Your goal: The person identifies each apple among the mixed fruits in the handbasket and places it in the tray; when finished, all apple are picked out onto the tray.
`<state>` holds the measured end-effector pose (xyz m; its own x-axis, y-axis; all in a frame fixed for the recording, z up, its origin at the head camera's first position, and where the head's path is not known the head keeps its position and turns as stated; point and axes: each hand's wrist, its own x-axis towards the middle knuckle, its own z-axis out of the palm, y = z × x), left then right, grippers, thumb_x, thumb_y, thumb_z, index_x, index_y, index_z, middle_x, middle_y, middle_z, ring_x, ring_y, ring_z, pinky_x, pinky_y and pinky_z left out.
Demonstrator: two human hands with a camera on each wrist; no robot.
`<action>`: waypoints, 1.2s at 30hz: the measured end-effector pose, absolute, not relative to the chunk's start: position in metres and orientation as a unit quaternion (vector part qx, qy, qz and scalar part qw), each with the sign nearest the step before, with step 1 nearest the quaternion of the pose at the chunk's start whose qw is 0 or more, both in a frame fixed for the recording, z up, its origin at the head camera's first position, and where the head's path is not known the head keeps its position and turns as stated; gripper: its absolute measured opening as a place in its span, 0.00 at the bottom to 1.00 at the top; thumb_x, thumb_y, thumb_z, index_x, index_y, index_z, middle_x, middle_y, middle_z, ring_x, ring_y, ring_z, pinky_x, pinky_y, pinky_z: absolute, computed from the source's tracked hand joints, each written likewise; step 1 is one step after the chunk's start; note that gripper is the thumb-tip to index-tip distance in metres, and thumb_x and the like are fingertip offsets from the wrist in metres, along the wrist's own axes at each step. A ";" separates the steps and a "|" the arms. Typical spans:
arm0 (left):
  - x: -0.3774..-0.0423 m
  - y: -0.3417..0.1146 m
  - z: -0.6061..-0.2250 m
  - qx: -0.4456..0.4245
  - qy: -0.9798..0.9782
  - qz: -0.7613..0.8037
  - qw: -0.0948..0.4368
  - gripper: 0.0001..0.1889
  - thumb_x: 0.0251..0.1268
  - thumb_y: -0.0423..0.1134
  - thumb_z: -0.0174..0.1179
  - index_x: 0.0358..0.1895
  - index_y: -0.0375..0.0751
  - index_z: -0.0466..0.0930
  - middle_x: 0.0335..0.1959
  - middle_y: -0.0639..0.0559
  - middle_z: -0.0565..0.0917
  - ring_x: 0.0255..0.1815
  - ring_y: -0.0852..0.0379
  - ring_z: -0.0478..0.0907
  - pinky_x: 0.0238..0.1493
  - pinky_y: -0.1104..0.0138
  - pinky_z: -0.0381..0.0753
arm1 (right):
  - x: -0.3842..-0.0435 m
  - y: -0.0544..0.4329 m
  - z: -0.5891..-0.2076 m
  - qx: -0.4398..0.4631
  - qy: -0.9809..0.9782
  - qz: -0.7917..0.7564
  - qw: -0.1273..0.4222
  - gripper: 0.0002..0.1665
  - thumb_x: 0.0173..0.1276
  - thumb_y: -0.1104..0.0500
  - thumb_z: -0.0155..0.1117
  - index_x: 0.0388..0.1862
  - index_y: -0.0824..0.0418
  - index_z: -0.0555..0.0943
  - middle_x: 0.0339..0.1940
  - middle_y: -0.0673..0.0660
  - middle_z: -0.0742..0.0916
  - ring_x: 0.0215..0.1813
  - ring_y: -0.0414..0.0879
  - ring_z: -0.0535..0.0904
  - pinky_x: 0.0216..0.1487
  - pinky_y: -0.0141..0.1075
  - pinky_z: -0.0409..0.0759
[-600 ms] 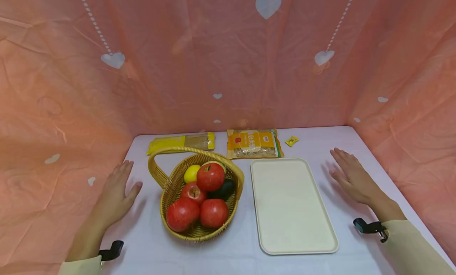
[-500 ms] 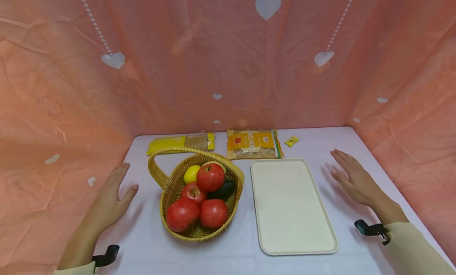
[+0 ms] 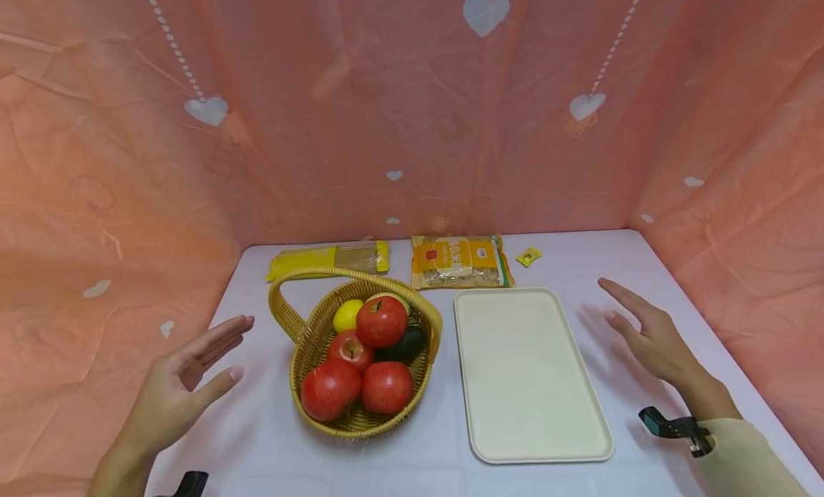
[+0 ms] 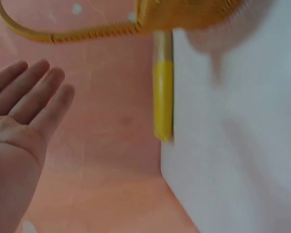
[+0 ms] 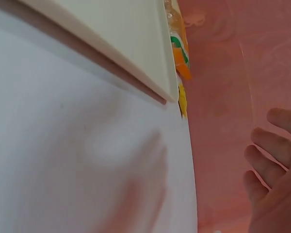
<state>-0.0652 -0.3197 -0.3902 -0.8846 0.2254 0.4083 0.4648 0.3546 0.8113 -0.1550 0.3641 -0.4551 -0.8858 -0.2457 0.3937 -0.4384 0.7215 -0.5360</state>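
Note:
My left hand [image 3: 177, 386] hovers left of the wicker basket [image 3: 297, 404], fingers straight and thumb apart, holding nothing. In the left wrist view the same palm [image 4: 14, 145] faces up beside the basket's handle [image 4: 92, 33]. Several red apples [image 3: 388, 387], a yellow lemon [image 3: 347, 316] and a dark green item [image 3: 405, 343] lie in the basket; a pale piece behind the top apple is mostly hidden. To the right of the cream tray [image 3: 531, 375], my right hand [image 3: 656, 340] is held with fingers extended, nothing in it.
Along the back of the white table [image 3: 425, 475] lie a yellow noodle packet [image 3: 328, 257], an orange-and-clear grain bag [image 3: 460, 262] and a small yellow wrapped piece [image 3: 528, 257]. Pink cloth [image 3: 412, 125] with hearts encloses the back and sides.
My left hand has drawn back toward me and turned, its fingers now pointing more to the right. The right hand has shifted slightly toward me. Basket and tray stay put.

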 end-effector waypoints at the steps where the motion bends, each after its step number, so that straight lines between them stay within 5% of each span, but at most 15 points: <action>1: -0.065 -0.317 -0.389 -0.232 -0.795 -0.551 0.104 0.36 0.63 0.10 0.61 0.77 0.22 0.71 0.75 0.45 0.82 0.75 0.64 0.80 0.72 0.76 0.77 | -0.155 0.363 -0.456 0.185 -0.913 0.331 0.148 0.37 0.82 0.61 0.62 0.87 0.50 0.70 0.83 0.65 0.75 0.77 0.11 0.55 0.74 0.13 0.49; 8: -0.070 -0.294 -0.387 -0.270 -0.759 -0.589 0.052 0.34 0.64 0.10 0.59 0.76 0.23 0.72 0.72 0.36 0.84 0.72 0.57 0.83 0.71 0.73 0.79 | -0.154 0.356 -0.462 0.188 -0.899 0.367 0.144 0.34 0.80 0.64 0.62 0.84 0.54 0.74 0.82 0.48 0.77 0.77 0.13 0.60 0.72 0.11 0.55; 16: -0.092 -0.264 -0.387 -0.254 -0.788 -0.560 0.028 0.30 0.68 0.18 0.65 0.75 0.30 0.77 0.70 0.49 0.86 0.70 0.61 0.84 0.70 0.72 0.81 | -0.160 0.347 -0.470 0.179 -0.894 0.392 0.123 0.33 0.81 0.64 0.62 0.83 0.59 0.74 0.79 0.72 0.78 0.76 0.12 0.60 0.71 0.11 0.55; 22: -0.114 -0.248 -0.383 -0.238 -0.810 -0.536 0.013 0.29 0.72 0.26 0.69 0.75 0.35 0.79 0.70 0.34 0.84 0.67 0.66 0.84 0.68 0.73 0.82 | -0.163 0.341 -0.478 0.163 -0.893 0.413 0.079 0.33 0.83 0.60 0.61 0.85 0.58 0.72 0.81 0.72 0.75 0.73 0.10 0.60 0.68 0.10 0.56; 25: -0.125 -0.243 -0.382 -0.249 -0.808 -0.534 0.003 0.28 0.72 0.27 0.69 0.75 0.34 0.78 0.70 0.35 0.84 0.67 0.66 0.84 0.68 0.71 0.82 | -0.164 0.340 -0.483 0.164 -0.889 0.424 0.062 0.34 0.83 0.60 0.62 0.84 0.62 0.71 0.81 0.74 0.75 0.72 0.10 0.61 0.67 0.09 0.57; 33: -0.150 -0.227 -0.377 -0.240 -0.825 -0.510 -0.039 0.30 0.73 0.35 0.71 0.76 0.37 0.78 0.73 0.38 0.82 0.71 0.43 0.84 0.72 0.52 0.83 | -0.168 0.341 -0.500 0.145 -0.887 0.438 0.027 0.33 0.86 0.59 0.60 0.84 0.68 0.69 0.82 0.75 0.73 0.73 0.08 0.56 0.67 0.06 0.57; 36: -0.157 -0.223 -0.376 -0.231 -0.837 -0.493 -0.059 0.31 0.74 0.39 0.71 0.77 0.38 0.77 0.74 0.37 0.82 0.72 0.38 0.83 0.73 0.44 0.80 | -0.168 0.340 -0.502 0.132 -0.887 0.441 0.011 0.35 0.86 0.56 0.61 0.85 0.67 0.68 0.84 0.73 0.71 0.81 0.18 0.58 0.67 0.06 0.57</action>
